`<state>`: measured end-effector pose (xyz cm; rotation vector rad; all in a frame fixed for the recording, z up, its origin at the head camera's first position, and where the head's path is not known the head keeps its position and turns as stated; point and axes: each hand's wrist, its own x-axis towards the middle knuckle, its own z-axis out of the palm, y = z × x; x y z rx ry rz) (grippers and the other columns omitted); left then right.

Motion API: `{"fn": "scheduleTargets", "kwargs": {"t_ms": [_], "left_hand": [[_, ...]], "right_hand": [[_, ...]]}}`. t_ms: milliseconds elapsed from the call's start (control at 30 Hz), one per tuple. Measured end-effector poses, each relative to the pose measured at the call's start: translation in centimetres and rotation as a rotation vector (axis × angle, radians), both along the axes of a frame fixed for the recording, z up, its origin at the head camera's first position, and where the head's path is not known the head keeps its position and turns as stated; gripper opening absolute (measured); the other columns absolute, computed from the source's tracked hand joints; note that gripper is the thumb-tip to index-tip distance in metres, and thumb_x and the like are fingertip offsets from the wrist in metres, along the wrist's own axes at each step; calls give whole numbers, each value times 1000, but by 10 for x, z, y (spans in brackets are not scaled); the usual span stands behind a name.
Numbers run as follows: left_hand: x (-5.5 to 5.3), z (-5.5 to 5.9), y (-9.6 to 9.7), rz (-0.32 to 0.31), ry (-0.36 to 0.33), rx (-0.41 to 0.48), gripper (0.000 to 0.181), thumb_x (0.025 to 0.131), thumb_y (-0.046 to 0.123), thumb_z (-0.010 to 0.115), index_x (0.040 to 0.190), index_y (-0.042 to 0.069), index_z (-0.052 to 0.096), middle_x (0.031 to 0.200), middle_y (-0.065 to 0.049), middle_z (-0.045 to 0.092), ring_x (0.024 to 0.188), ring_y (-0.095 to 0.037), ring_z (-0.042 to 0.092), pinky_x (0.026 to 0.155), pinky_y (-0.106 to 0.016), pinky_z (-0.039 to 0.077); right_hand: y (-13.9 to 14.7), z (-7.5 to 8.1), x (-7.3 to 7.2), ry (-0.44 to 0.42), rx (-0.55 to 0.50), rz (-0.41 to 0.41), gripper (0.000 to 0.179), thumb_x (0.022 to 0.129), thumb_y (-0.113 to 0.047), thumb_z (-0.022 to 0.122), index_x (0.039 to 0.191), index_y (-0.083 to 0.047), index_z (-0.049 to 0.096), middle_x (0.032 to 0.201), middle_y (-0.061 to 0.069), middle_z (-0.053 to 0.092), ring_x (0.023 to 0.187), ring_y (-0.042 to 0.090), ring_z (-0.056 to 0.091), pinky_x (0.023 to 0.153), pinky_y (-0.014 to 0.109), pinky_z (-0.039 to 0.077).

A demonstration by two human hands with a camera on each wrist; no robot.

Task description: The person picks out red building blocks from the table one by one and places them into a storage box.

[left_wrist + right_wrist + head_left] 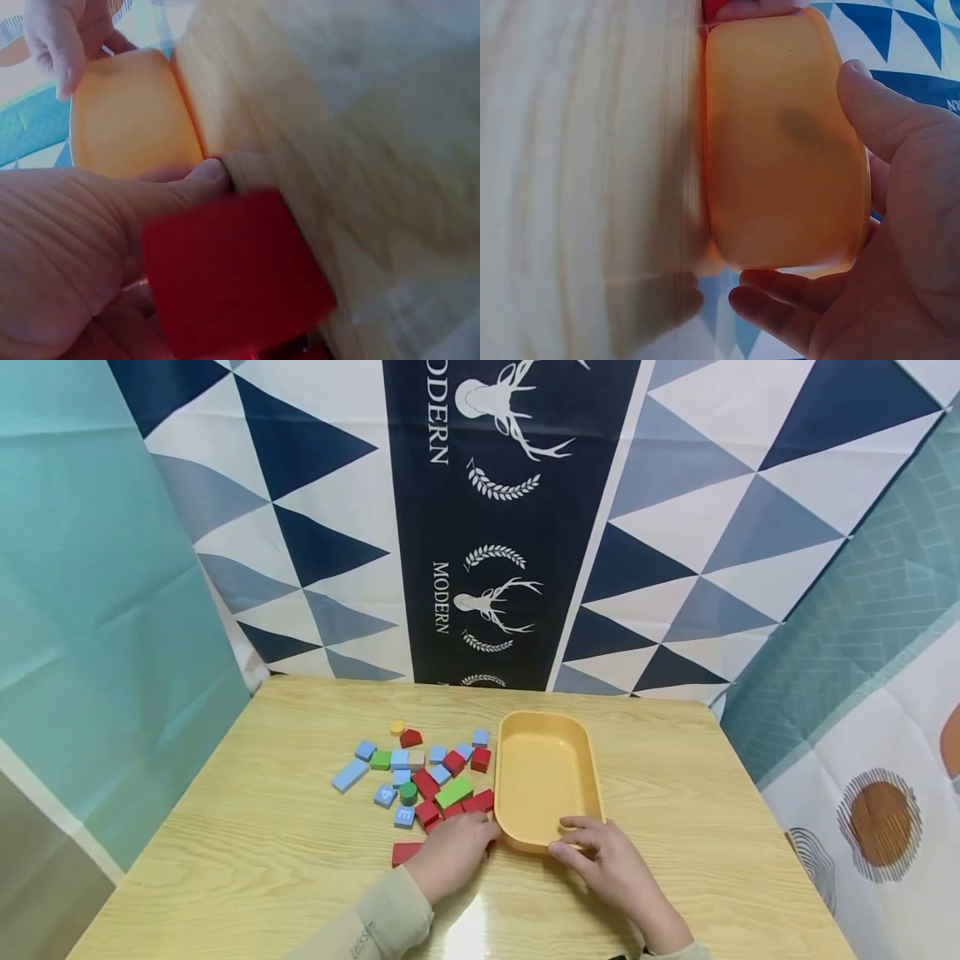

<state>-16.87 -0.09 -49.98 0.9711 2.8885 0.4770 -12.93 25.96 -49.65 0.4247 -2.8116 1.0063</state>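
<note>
A yellow-orange plastic tray [545, 781] lies on the wooden table. My right hand [603, 860] holds the tray at its near right corner; in the right wrist view its thumb [870, 94] is at the rim and its fingers [780, 296] curl beside the wall. At the tray's near left corner, my left hand [456, 847] reaches in low over the table. In the left wrist view a red block [236, 274] fills the space in front of that hand, with the thumb [206, 171] along its edge and against the tray. The other left fingers are mostly hidden.
Left of the tray lies a loose group of blocks: red ones [425, 783], blue ones [349, 775], a long green one [453, 792] and a green cylinder [408, 793]. A single red block [405, 853] is beside the left wrist. Patterned cloth [480, 527] hangs behind the table.
</note>
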Motion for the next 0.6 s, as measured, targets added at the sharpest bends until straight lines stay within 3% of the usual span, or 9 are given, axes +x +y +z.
{"fn": "scheduleTargets", "kwargs": {"t_ms": [167, 233, 333, 500, 600], "left_hand": [[-1, 0, -3, -27, -19, -1, 16, 96, 12, 75, 99, 24, 85, 98, 5, 67, 87, -7, 65, 80, -24, 59], [0, 0, -3, -19, -6, -22, 7, 95, 16, 79, 92, 22, 81, 95, 5, 64, 83, -6, 62, 76, -23, 58], [0, 1, -2, 4, 17, -44, 14, 93, 23, 84, 84, 21, 73, 91, 6, 60, 78, -7, 59, 72, -23, 57], [0, 3, -1, 25, 61, -87, 7, 97, 14, 77, 93, 20, 76, 96, 4, 67, 85, -11, 64, 80, -28, 60], [0, 2, -1, 29, 100, -114, 16, 99, 7, 71, 103, 20, 79, 102, 3, 73, 93, -15, 65, 86, -30, 61]], "right_hand": [[2, -3, 0, -8, -20, -9, 11, 96, -34, 80, 97, -24, 85, 128, 5, 78, 103, 26, 78, 116, 85, 30], [4, -4, 0, -6, -25, -11, 10, 95, -35, 81, 96, -25, 85, 127, 4, 78, 105, 28, 78, 116, 84, 30], [6, -5, -1, 12, -24, -14, 10, 95, -35, 81, 96, -26, 85, 126, 4, 78, 105, 27, 78, 116, 83, 32], [10, -6, -2, 52, 0, -30, 8, 94, -34, 82, 95, -26, 85, 125, 2, 78, 104, 23, 77, 106, 62, 56], [11, -7, -2, 61, 11, -33, 7, 95, -34, 82, 95, -27, 85, 125, 0, 78, 104, 20, 77, 93, 48, 63]]}}
